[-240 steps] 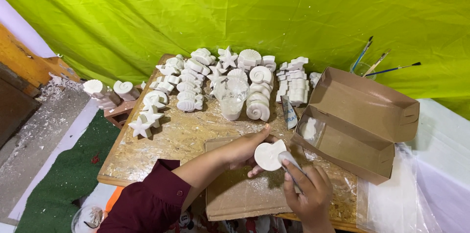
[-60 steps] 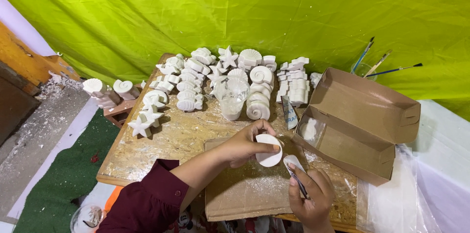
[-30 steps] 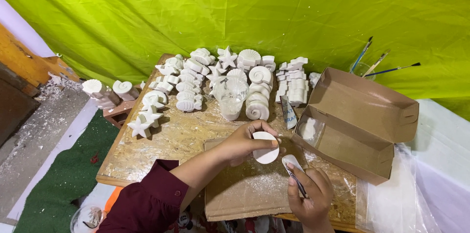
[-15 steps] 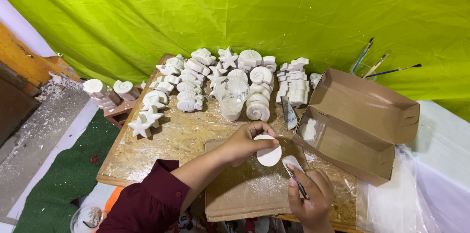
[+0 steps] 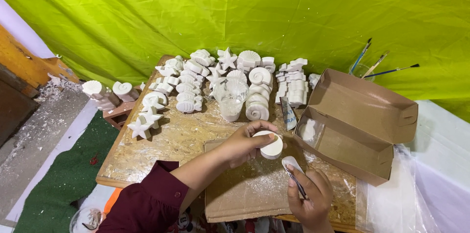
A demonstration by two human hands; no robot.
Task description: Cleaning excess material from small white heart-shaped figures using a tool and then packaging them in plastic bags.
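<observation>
My left hand (image 5: 244, 141) grips a round white plaster piece (image 5: 270, 146) above a flat sheet of cardboard (image 5: 254, 189) dusted with white powder. My right hand (image 5: 307, 197) sits just below and to the right of it, fingers closed around a thin dark tool (image 5: 295, 179) with a pale tip that points up toward the piece. A dark red sleeve (image 5: 147, 203) covers my left arm.
Several white plaster shells and stars (image 5: 230, 76) stand in rows at the back of the wooden board (image 5: 161, 140). A clear cup (image 5: 230, 98) stands among them. An open cardboard box (image 5: 362, 120) lies at the right, brushes in a jar (image 5: 364, 66) behind it.
Over the last seconds my left hand has turned the round piece slightly and my right hand has stayed low with the tool. Eight seconds ago the right hand was up against the piece.
</observation>
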